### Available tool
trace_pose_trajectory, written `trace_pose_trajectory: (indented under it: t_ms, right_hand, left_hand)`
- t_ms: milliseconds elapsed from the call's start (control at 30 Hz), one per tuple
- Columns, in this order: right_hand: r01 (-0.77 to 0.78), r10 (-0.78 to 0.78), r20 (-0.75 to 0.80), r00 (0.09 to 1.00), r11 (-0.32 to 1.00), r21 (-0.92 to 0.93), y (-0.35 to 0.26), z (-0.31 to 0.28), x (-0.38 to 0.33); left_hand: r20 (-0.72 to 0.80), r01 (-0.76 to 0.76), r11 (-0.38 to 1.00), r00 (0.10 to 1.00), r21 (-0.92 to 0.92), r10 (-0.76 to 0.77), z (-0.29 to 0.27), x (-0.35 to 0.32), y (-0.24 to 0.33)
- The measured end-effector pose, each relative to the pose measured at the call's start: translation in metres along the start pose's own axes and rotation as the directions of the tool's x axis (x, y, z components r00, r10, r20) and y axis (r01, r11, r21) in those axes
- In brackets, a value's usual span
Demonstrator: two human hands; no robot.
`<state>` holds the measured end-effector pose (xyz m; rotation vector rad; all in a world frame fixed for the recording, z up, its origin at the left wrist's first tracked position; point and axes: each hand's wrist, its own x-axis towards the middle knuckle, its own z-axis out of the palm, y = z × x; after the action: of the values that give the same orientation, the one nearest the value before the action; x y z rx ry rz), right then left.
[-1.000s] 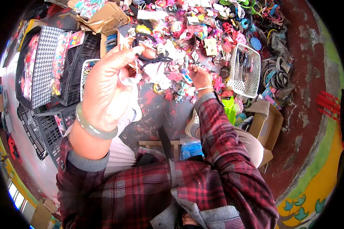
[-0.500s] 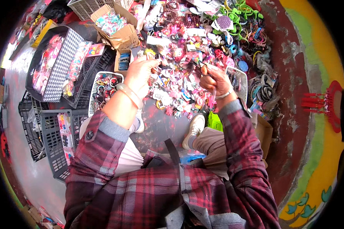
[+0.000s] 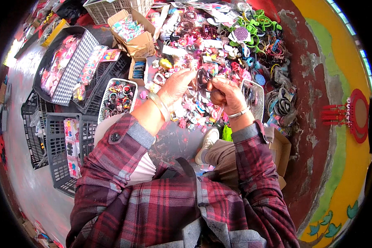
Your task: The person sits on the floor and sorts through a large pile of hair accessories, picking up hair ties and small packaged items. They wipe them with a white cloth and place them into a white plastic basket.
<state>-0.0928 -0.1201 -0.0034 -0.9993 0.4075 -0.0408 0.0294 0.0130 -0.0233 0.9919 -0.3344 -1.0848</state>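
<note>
In front of my knees, a big heap of small hair accessories spreads out in pink, white, red and other colours. Above it my right hand is closed, with a dark loop like a hair tie at its fingertips. My left hand comes in from the other side, its fingers bent and close beside the dark loop. What the left fingertips pinch is hidden. A white basket of mixed hair ties stands left of my left wrist, and another white basket is partly behind my right hand.
Cardboard boxes of small packets stand at the upper left, near a patterned case and black crates. Green headbands and dark coiled bands lie at right. My shoe is close to the heap.
My hands have come together over the heap. The left moved right and slightly down, the right slightly left, and the dark loop now hangs between them. The whole view shifted a little.
</note>
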Motion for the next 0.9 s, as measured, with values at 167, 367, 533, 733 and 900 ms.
trace_pose_trajectory:
  t_ms: [167, 367, 533, 733, 900]
  right_hand:
    - [0.0, -0.083, -0.163, 0.983, 0.891, -0.454, -0.004, 0.006, 0.004]
    - [0.189, -0.308, 0.122, 0.944, 0.2, -0.961, 0.001, 0.018, 0.002]
    - [0.168, -0.353, 0.083, 0.932, 0.219, -0.961, -0.004, 0.015, -0.004]
    - [0.222, -0.432, 0.302, 0.85, -0.225, -0.949, -0.005, 0.027, -0.02]
    - [0.136, -0.444, 0.277, 0.852, -0.324, -0.936, 0.007, 0.015, -0.03]
  left_hand:
    - [0.051, 0.064, 0.998, 0.997, 0.023, -0.065, 0.009, 0.001, 0.005]
    - [0.063, 0.222, 0.969, 0.974, -0.107, -0.216, 0.001, 0.007, -0.007]
    - [0.101, 0.24, 0.919, 0.97, -0.312, -0.22, -0.001, 0.009, -0.002]
    - [0.117, 0.18, 0.95, 0.981, -0.254, -0.154, 0.0, 0.009, 0.002]
    - [0.072, 0.278, 0.959, 0.959, -0.062, -0.273, 0.015, 0.009, -0.005]
